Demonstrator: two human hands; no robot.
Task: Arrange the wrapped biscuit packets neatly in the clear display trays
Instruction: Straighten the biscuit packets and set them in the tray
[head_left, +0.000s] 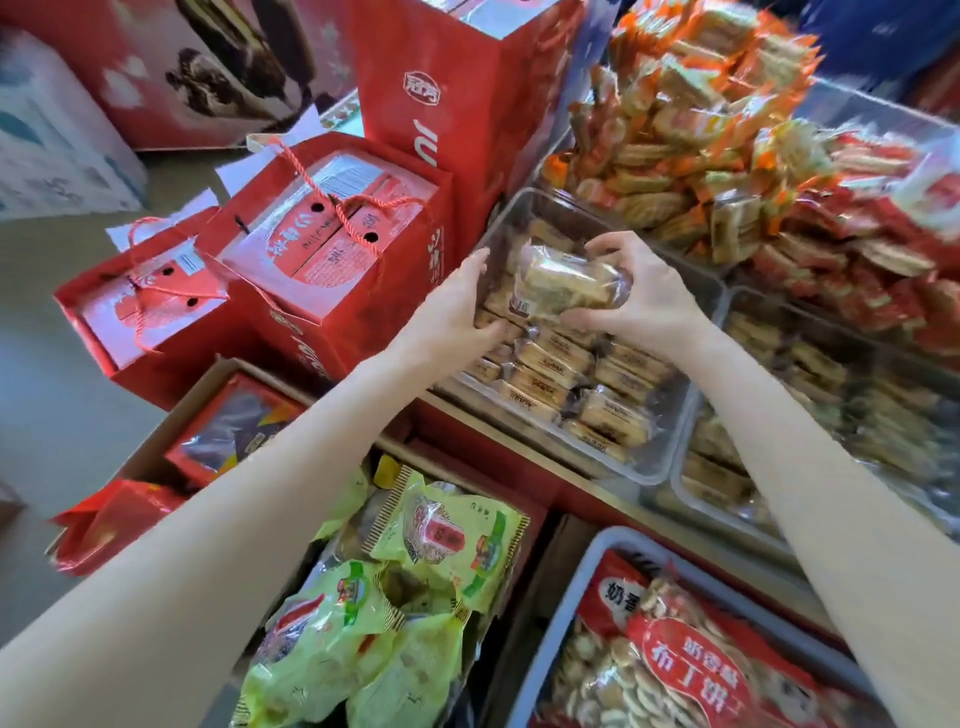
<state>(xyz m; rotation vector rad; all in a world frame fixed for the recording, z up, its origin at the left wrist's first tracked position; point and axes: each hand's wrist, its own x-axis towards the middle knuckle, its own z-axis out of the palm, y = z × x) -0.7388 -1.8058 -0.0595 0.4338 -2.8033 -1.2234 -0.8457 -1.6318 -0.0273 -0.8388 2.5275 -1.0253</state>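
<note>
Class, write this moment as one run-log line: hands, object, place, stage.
right hand: grips packets | left hand: steadies tray side | place: above tray's far end | stage: packets not yet placed

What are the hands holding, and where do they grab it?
The right hand holds a clear-wrapped bundle of biscuit packets by its right end. The left hand steadies the bundle's left end.
</note>
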